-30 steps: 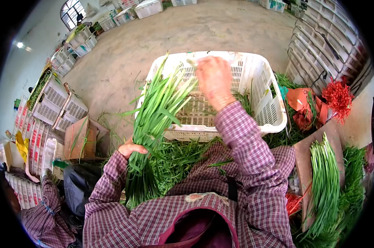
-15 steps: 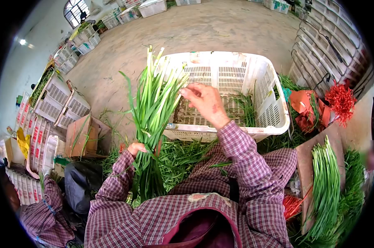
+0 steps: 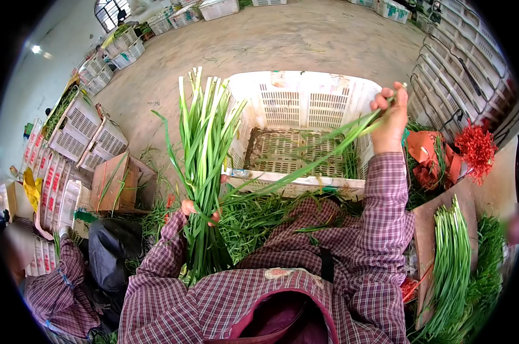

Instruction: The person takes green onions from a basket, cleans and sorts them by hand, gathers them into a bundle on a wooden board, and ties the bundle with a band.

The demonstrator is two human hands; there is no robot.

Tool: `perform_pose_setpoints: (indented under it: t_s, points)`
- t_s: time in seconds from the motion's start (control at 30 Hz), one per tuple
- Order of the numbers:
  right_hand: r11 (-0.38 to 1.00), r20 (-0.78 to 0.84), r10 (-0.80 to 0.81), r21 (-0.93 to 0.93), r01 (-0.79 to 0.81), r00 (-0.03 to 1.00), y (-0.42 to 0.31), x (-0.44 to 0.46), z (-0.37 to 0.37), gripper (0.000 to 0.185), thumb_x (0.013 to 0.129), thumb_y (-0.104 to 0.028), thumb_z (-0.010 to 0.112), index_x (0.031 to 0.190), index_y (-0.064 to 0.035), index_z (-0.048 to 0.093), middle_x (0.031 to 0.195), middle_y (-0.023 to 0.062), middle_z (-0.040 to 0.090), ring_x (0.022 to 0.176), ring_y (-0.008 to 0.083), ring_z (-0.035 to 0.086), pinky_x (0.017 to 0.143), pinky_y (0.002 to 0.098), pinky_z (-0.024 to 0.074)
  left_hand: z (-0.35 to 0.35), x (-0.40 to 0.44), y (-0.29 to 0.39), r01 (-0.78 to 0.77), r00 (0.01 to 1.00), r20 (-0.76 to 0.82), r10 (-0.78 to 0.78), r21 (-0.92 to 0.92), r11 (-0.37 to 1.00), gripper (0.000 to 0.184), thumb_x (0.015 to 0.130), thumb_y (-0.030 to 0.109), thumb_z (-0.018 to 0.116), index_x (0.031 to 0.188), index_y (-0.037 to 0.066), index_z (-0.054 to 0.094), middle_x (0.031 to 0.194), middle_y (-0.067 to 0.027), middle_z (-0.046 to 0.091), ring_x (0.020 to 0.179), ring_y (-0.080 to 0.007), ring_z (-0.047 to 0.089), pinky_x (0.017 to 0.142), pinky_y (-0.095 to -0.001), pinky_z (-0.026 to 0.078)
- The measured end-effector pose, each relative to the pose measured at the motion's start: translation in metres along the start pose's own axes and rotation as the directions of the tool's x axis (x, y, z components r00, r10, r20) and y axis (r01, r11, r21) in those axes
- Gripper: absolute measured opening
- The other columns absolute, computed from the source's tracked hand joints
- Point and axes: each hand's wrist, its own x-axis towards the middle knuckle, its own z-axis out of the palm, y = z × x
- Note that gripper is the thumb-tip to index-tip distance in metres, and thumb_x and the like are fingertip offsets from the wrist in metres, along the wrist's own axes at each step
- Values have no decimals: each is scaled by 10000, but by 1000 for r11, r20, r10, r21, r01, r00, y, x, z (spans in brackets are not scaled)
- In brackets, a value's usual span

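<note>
My left hand [image 3: 201, 211] is wrapped round a thick bunch of garlic chives [image 3: 207, 132], held upright with the pale cut ends at the top and the leaves hanging down. Up at the right, my right hand [image 3: 392, 112] pinches a few chive stalks [image 3: 334, 157] by their pale ends. Their leaves stretch slantwise back to the bunch, blurred by motion. Behind and below these stalks stands a white plastic crate [image 3: 304, 94], with dirt and some green leaves on its slatted floor.
Loose green leaves [image 3: 254, 226] cover the ground before me. On a board [image 3: 423, 218] at my right lies another chive bunch [image 3: 451, 258], near red ties [image 3: 474, 150]. Stacked crates [image 3: 460, 69] rise at the far right. A cardboard box [image 3: 115, 183] and a person's sleeve [image 3: 65, 292] are at left.
My right hand has moved from beside the bunch out to the right and up, drawing a few stalks away. My left hand still holds the bunch in nearly the same place.
</note>
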Motion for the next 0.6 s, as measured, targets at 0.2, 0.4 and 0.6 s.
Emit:
perform_pose_setpoints:
  t_s: [0.2,0.4,0.6]
  points:
    - [574,456,386,-799,178,802,61,-89,64,355,904,-347,615,1119,-65,626,726,17,597,642,123,557,632,315,492,16,17,-3,-32,995,88,43,-128,991,941,797,178,673,1516,154,66,904,-182,566,699,-285,621,540,-390,472]
    - [555,570,523,-792,254,633,89,-103,85,284,903,-342,599,944,-80,700,902,91,675,771,172,614,738,343,518,20,12,-2,-8,999,32,17,-264,965,964,773,114,698,1513,165,80,922,-169,547,723,-281,610,536,-409,470]
    - [34,503,137,-863,504,853,99,-64,36,296,883,-347,621,1008,-93,707,950,131,680,733,200,646,733,346,532,14,3,2,-101,994,32,105,-115,988,1050,711,167,751,1522,202,84,835,-138,571,670,-312,633,517,-391,453]
